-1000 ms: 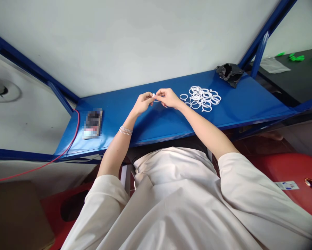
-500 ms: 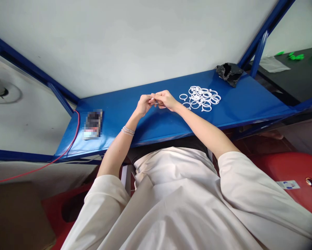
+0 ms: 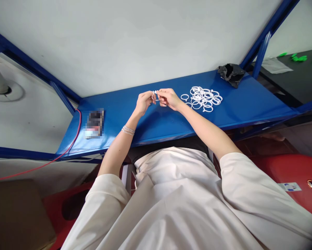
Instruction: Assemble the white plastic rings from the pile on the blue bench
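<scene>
A white curtain ring [image 3: 157,100] is held above the blue tabletop between my two hands, its small ends showing at the top between the fingertips. My left hand [image 3: 144,102] pinches its left side, thumb and fingers closed. From the other side, my right hand [image 3: 170,99] pinches near the top with thumb and forefinger. My fingers hide part of the ring. To the right of my right hand lies a loose pile of several similar white rings [image 3: 203,98], each with a small knob. One single ring [image 3: 184,97] sits just left of the pile.
A crumpled black plastic bag [image 3: 231,73] stands at the back right of the blue table [image 3: 114,107]. A pixelated phone-like object [image 3: 94,123] lies on the left, beside a red cable [image 3: 76,135]. Blue metal struts frame both ends. A red stool [image 3: 283,166] is at my right.
My fingertips have spread slightly apart, and more of the ring now shows between them. The pile, bag and phone-like object stay in place; the view has shifted a little.
</scene>
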Demonstrator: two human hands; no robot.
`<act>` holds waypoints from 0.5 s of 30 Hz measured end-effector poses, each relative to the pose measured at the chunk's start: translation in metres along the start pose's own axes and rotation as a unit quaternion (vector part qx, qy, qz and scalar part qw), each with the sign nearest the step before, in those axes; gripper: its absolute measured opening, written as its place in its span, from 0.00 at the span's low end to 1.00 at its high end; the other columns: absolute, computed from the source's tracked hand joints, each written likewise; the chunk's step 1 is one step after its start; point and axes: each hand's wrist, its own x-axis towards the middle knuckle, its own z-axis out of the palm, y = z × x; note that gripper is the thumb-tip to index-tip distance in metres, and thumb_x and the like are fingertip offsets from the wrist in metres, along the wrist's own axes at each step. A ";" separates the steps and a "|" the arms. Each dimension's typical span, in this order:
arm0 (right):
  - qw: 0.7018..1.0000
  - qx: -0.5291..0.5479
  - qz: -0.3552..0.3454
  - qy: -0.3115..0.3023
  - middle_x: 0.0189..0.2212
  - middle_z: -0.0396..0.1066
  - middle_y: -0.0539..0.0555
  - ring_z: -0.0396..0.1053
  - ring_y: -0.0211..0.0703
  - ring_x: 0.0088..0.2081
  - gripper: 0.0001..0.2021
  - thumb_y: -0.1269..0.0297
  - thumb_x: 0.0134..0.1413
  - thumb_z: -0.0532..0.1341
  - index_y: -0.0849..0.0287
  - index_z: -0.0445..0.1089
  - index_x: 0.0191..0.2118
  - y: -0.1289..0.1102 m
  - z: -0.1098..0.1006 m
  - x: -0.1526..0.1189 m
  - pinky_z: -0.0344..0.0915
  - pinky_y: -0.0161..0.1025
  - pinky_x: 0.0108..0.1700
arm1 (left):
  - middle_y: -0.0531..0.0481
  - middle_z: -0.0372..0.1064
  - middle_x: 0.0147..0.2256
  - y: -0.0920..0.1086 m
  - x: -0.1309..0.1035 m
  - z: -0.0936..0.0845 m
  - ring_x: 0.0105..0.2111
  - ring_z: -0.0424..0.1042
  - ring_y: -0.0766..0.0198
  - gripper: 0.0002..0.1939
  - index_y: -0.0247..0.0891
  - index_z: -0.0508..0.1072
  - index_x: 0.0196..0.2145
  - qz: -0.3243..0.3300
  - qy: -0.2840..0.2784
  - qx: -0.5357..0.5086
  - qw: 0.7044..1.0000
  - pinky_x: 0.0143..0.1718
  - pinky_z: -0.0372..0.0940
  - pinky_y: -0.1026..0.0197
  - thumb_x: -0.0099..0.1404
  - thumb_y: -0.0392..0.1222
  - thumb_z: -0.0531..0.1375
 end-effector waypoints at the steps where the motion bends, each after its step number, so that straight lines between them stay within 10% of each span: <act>1: 1.000 0.001 -0.001 0.000 0.18 0.58 0.41 0.49 0.30 0.18 0.29 0.50 0.68 0.76 0.54 0.59 0.28 0.000 -0.001 0.001 0.54 0.29 0.19 | 0.47 0.70 0.31 -0.001 0.001 -0.001 0.30 0.73 0.61 0.26 0.41 0.69 0.30 0.001 0.006 0.005 1.000 0.37 0.72 0.54 0.76 0.64 0.60; 15: 0.970 -0.220 -0.096 0.045 0.21 0.69 0.49 0.60 0.37 0.22 0.31 0.32 0.59 0.76 0.56 0.72 0.28 0.017 -0.011 0.009 0.58 0.38 0.25 | 0.54 0.70 0.25 -0.034 0.005 -0.009 0.24 0.74 0.65 0.27 0.44 0.75 0.40 0.131 0.096 0.102 0.982 0.27 0.67 0.62 0.74 0.72 0.66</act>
